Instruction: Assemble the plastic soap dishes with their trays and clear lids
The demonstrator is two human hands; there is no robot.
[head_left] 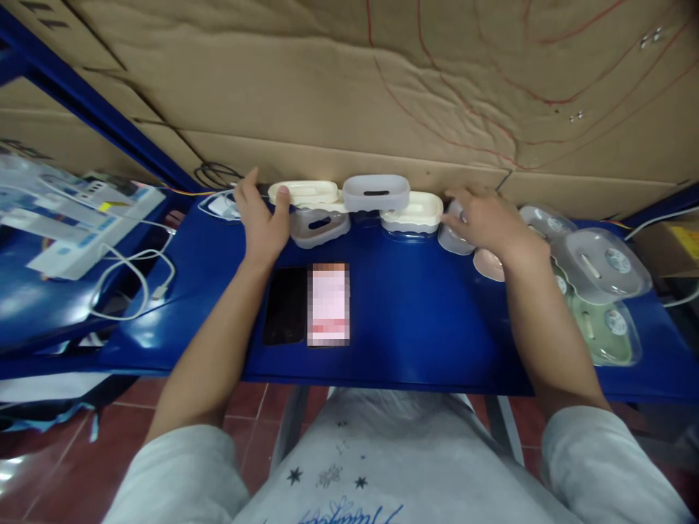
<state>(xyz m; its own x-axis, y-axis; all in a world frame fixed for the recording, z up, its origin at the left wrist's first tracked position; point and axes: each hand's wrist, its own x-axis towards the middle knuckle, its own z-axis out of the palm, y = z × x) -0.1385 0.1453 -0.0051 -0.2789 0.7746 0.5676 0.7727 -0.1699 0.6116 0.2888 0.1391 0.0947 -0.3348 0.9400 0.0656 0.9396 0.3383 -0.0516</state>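
Note:
A group of small plastic soap dishes stretches across the back of the blue table. My left hand [263,220] stands at the group's left end, fingers and thumb apart, the thumb against a cream dish [311,192]. Below that lies a translucent grey dish [322,231]. A light grey slotted dish [376,193] sits raised in the middle, beside another cream dish [413,211]. At the right end, my right hand [483,218] reaches over a grey dish [454,236], fingers loosely spread; its palm is hidden. A pink dish [488,265] lies partly under this hand.
Two phones, one with a dark screen [285,306] and one lit [328,304], lie on the table [420,320]. Packaged grey [609,263] and green dishes [606,331] lie right. A power strip [98,233] and white cables are left. Cardboard [306,87] walls the back.

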